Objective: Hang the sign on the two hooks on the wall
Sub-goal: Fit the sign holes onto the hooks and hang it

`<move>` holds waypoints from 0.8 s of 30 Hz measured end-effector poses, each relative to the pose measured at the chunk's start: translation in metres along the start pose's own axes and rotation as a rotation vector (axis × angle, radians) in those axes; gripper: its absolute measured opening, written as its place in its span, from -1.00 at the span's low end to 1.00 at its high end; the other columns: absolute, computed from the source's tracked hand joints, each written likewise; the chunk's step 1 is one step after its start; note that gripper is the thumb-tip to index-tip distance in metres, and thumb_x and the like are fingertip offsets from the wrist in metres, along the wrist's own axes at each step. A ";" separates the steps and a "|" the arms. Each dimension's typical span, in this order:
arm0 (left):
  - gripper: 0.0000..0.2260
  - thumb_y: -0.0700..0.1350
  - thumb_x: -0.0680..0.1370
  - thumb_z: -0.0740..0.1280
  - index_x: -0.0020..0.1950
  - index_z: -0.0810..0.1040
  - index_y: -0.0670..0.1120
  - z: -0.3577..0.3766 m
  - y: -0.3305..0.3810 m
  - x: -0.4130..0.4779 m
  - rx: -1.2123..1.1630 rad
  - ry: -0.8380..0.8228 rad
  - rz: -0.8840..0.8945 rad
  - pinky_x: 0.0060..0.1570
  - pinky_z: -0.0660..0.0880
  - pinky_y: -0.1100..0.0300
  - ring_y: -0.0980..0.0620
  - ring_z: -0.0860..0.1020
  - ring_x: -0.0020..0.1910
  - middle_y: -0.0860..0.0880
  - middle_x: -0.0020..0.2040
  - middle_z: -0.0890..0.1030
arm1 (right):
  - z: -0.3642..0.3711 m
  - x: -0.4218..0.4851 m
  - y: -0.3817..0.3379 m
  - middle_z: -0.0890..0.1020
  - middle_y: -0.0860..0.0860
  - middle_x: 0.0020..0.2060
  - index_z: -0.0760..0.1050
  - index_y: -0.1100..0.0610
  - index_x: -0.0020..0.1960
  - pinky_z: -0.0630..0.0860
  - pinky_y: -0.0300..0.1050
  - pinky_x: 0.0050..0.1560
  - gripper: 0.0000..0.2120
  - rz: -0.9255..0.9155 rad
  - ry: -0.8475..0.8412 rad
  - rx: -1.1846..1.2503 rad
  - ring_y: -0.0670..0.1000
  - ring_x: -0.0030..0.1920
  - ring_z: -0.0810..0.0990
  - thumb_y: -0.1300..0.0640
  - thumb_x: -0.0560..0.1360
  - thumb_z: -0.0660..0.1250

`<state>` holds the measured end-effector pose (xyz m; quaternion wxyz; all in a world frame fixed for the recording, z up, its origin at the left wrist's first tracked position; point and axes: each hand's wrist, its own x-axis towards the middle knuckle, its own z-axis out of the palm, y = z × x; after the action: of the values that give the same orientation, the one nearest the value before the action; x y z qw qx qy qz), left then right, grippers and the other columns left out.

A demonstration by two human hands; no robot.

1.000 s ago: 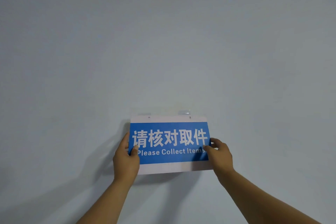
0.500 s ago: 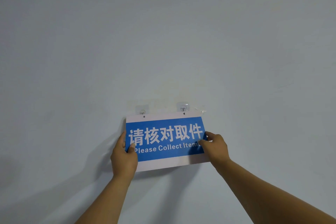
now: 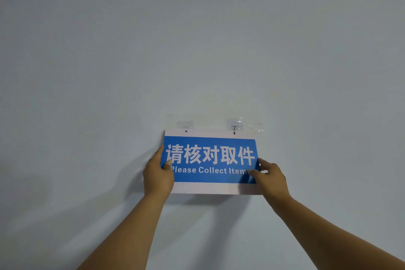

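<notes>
The left hand point(image 3: 158, 176) grips the left edge of the sign point(image 3: 211, 160), thumb laid over the blue face beside the first white character and the other fingers hidden behind the board; the forearm rises to it from the lower middle of the frame. The sign is a blue panel with white bands above and below, bearing white Chinese characters and the line "Please Collect Items"; it is held flat near the pale wall point(image 3: 197, 39), roughly level, its top band just under the two clear adhesive hooks. The left hook point(image 3: 185, 125) sits right above the left hole in the top band, the hole showing as a dark dot below it; whether that hook has entered the hole cannot be told. The right hook point(image 3: 234, 125) lines up with the right hole, its tip touching or passing into it; a scrap of clear film point(image 3: 256, 127) clings to the wall just beside the sign's upper right corner. The right hand point(image 3: 270, 176) pinches the right edge, thumb across the end of the English line, fingers curled behind.
</notes>
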<state>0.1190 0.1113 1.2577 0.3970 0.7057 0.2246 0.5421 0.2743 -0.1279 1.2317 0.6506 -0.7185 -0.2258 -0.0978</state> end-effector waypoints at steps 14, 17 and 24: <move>-0.56 -0.17 0.66 0.25 0.55 0.40 0.05 0.012 -0.015 -0.017 0.023 0.039 -0.083 -0.25 0.58 0.20 -0.05 0.66 0.05 -0.02 0.29 0.63 | -0.013 -0.001 -0.001 0.52 0.07 0.18 0.39 0.08 0.49 0.57 0.13 0.14 -0.51 -0.064 -0.013 -0.053 0.09 0.10 0.54 0.12 0.58 0.35; -0.56 -0.15 0.66 0.27 0.54 0.39 0.07 0.012 -0.015 -0.018 0.056 0.040 -0.079 -0.17 0.64 0.11 -0.04 0.65 0.05 0.00 0.29 0.62 | -0.013 -0.003 0.001 0.51 0.05 0.13 0.39 0.07 0.48 0.59 0.14 0.13 -0.52 -0.059 -0.028 -0.074 0.14 0.12 0.59 0.12 0.58 0.35; -0.73 -0.13 0.65 0.27 0.35 0.44 0.03 0.017 -0.023 -0.026 0.093 0.044 -0.100 -0.19 0.62 0.04 -0.03 0.62 -0.08 0.03 0.08 0.64 | -0.010 -0.007 0.005 0.61 0.06 0.16 0.46 0.07 0.39 0.52 -0.06 -0.01 -0.60 -0.036 -0.122 -0.125 0.11 0.06 0.60 0.18 0.56 0.34</move>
<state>0.1299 0.0996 1.2216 0.3854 0.6991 0.2934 0.5260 0.2719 -0.1392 1.2261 0.5877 -0.7580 -0.2716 -0.0794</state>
